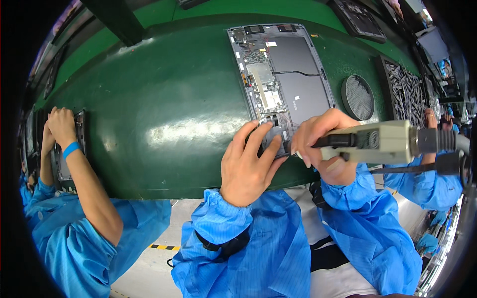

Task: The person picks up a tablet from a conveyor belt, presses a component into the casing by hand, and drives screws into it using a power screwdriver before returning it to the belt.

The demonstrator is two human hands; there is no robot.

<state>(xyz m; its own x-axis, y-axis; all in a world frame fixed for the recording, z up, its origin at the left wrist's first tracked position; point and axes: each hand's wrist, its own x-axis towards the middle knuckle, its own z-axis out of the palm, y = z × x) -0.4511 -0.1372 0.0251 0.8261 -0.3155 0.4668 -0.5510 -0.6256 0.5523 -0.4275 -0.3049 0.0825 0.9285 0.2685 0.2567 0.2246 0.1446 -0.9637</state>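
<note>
An opened tablet-like device (298,52) lies on the green table, its circuit board (261,74) and dark flat panel exposed. My left hand (251,166) spreads its fingers over the near left corner, fingertips pressing on the parts there. Closed around the dark front end of a beige electric screwdriver (392,141), my right hand (325,141) is at the near edge of the device. The tool lies nearly level, its cable end to the right. My fingers hide its tip, so contact with the device cannot be made out.
A round dish of small pieces (357,98) sits right of the device, beside a black tray of dark parts (405,87). Another device (360,20) lies at the far right. A co-worker's hands (62,126) work at the left; another co-worker's sleeve (422,184) is at the right.
</note>
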